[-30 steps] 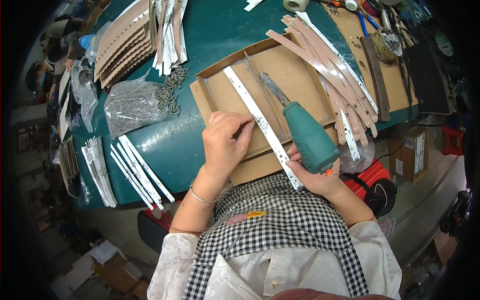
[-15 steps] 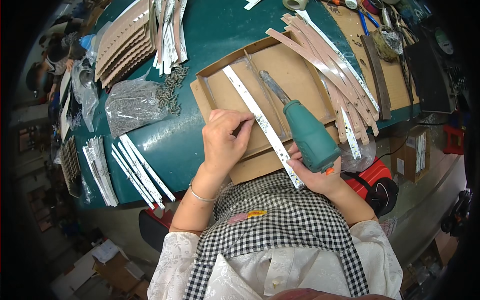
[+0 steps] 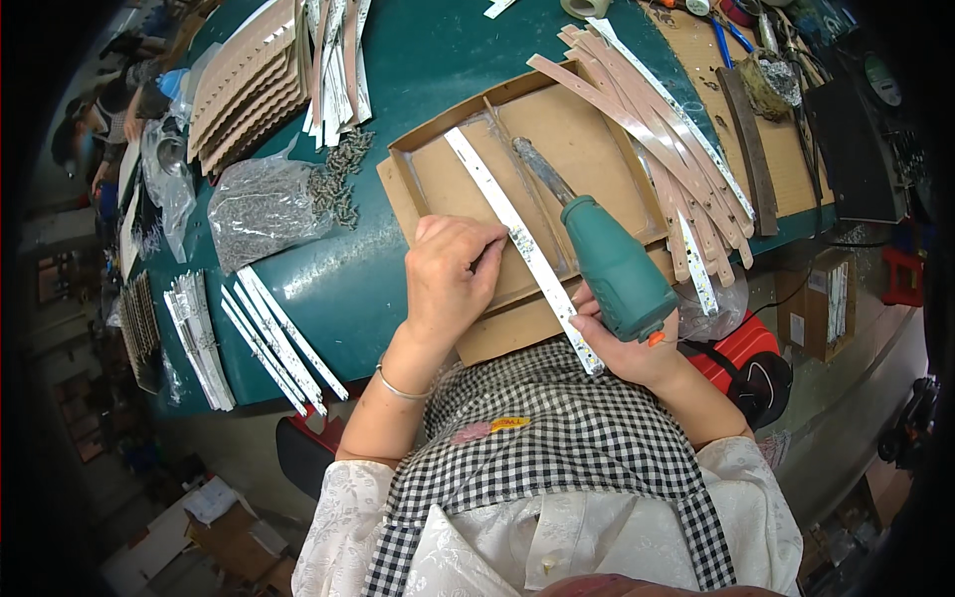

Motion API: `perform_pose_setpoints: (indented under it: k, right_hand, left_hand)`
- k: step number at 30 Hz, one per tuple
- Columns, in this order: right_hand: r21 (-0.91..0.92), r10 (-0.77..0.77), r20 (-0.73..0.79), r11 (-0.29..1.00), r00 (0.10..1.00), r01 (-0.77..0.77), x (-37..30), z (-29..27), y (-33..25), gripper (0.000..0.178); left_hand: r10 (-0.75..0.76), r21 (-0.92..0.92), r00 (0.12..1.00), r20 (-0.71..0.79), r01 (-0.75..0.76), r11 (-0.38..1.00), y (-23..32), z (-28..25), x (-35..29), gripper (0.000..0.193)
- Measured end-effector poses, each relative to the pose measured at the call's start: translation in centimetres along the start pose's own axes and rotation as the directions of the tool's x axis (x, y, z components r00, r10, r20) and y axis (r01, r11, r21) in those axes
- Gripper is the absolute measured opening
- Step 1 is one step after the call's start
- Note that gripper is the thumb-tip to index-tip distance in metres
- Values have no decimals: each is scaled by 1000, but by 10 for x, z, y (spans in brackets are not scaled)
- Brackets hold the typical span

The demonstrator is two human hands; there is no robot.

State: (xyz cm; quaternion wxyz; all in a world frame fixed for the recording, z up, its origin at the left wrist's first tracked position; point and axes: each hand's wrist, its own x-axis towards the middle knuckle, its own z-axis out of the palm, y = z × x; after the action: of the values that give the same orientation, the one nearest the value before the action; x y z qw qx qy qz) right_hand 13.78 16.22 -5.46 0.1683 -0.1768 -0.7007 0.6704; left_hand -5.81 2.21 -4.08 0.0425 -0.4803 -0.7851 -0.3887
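A narrow white circuit strip (image 3: 497, 204) with small yellow and dark parts lies slanted across a shallow cardboard tray (image 3: 413, 159). At the strip's left edge, my left hand (image 3: 448, 269) is closed in a pinch, its fingertips touching the strip; anything between them is too small to make out. My right hand (image 3: 642, 353) is wrapped round a green power tool (image 3: 617, 269) with a grey metal shaft and an orange button. The tool's tip points up and left over the tray. My right thumb and fingers also rest against the strip's lower part.
Several pinkish strips (image 3: 647, 129) lie across the tray's right side. At left are a clear bag of small parts (image 3: 264, 209), a loose heap of small metal pieces (image 3: 343, 179), white strips (image 3: 284, 333) and stacked brown panels (image 3: 254, 85). A black box (image 3: 846, 149) stands far right.
Almost nothing differs. The strip and the tool have shifted very slightly up and left; both hands keep their hold.
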Motion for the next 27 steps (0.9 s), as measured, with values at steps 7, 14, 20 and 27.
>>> perform_pose_setpoints:
  k: [7, 14, 20, 27]
  right_hand:
    - [-15, -55, -23, 998, 998, 54, 1, -3, -6, 52]
    - [402, 68, -17, 914, 998, -56, -20, -38, -33, 52]
    - [261, 35, 70, 964, 997, -52, -33, -56, -36, 62]
    - [203, 20, 122, 978, 992, -44, -35, -58, -26, 62]
  left_hand:
    - [20, 24, 999, 36, -21, 1000, 1, -1, 5, 15]
    - [-8, -43, 998, -60, 5, 999, -1, 4, -2, 17]
    - [23, -30, 996, -85, -25, 999, -4, 5, -4, 17]
    - [20, -43, 996, -83, -23, 999, -6, 5, -6, 17]
